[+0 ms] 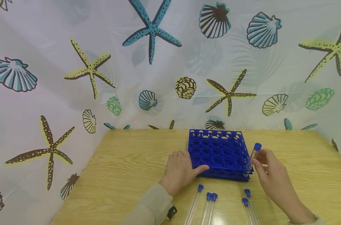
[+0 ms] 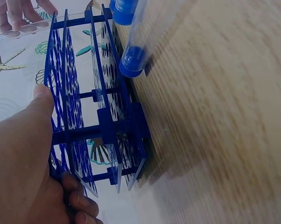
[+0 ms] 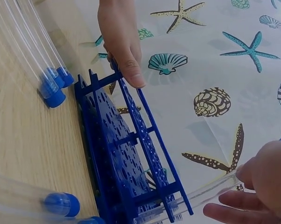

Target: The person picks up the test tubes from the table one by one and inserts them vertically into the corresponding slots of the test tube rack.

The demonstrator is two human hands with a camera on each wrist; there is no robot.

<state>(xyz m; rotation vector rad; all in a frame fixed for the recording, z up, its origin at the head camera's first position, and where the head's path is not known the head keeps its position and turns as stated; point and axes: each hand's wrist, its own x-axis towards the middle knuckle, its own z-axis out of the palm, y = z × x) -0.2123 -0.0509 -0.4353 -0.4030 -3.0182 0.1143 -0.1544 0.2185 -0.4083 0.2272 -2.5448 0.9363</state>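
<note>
A blue test tube rack (image 1: 216,151) with rows of round holes stands on the table. My left hand (image 1: 178,172) grips its near left corner, thumb along the top front edge and fingers down the side, as the left wrist view also shows. At the rack's near right corner, my right hand (image 1: 275,175) pinches a clear test tube (image 1: 252,158) with a blue cap (image 1: 257,146). The tube leans slightly to the right, and its lower part is inside the rack (image 3: 145,163). How deep the tube sits is hard to tell.
Several capped test tubes lie on the wooden table (image 1: 131,156) before the rack: a left group (image 1: 208,209) and a right pair (image 1: 250,209), blue caps toward the rack. Behind the table hangs a curtain (image 1: 165,109) printed with shells and starfish.
</note>
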